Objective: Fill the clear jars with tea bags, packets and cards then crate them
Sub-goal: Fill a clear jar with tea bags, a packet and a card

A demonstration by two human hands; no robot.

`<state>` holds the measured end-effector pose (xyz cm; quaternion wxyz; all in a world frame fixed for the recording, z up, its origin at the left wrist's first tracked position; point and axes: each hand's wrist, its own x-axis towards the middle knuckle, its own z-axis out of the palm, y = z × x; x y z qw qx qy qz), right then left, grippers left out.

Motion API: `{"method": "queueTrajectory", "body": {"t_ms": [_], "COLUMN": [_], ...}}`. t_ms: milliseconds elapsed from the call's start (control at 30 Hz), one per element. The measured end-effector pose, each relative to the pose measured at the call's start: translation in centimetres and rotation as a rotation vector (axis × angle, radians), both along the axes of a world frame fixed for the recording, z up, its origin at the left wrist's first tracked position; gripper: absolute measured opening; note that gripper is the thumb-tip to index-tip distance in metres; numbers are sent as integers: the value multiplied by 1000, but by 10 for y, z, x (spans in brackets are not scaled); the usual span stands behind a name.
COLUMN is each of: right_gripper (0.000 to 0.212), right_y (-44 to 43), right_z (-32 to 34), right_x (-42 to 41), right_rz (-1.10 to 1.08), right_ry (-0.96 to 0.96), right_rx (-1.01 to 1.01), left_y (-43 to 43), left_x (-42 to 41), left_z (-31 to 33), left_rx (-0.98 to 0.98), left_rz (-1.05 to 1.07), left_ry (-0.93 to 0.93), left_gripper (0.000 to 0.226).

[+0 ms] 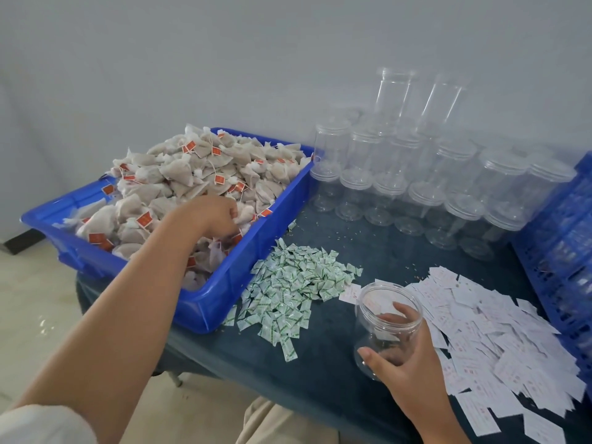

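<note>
A blue tray point(282, 200) at the left holds a heap of pyramid tea bags point(205, 168) with red tags. My left hand point(214, 216) reaches into the heap, its fingers curled among the bags; what it holds is hidden. My right hand point(407, 357) grips an open clear jar point(387, 315) standing on the dark table near the front. Green-and-white packets point(288, 293) lie in a pile between tray and jar. White cards point(499, 347) spread to the jar's right.
Several empty clear jars point(416, 187) with lids stand stacked at the back of the table point(320, 373). A blue slatted crate point(563, 245) sits at the right edge. A pale wall rises behind, and tiled floor lies at the left.
</note>
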<state>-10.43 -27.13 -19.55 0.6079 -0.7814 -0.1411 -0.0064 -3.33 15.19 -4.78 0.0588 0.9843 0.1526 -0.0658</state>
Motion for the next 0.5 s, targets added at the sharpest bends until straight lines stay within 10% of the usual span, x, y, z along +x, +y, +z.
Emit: {"method": "queueTrajectory", "body": {"t_ms": [333,500], "right_gripper": [94,94], "right_y": [4,3], "right_z": [14,13], "right_x": [-8,-7], "right_rz": [-1,-6], "right_ry": [21,-2], "right_rx": [-35,-49], "left_y": [-7,5], "left_x": [-1,-7], "left_z": [-26,-12], "left_rx": [-163,-571], "left_rz": [-14,223], "left_ry": [-254,-620], "left_gripper": [18,13]}}
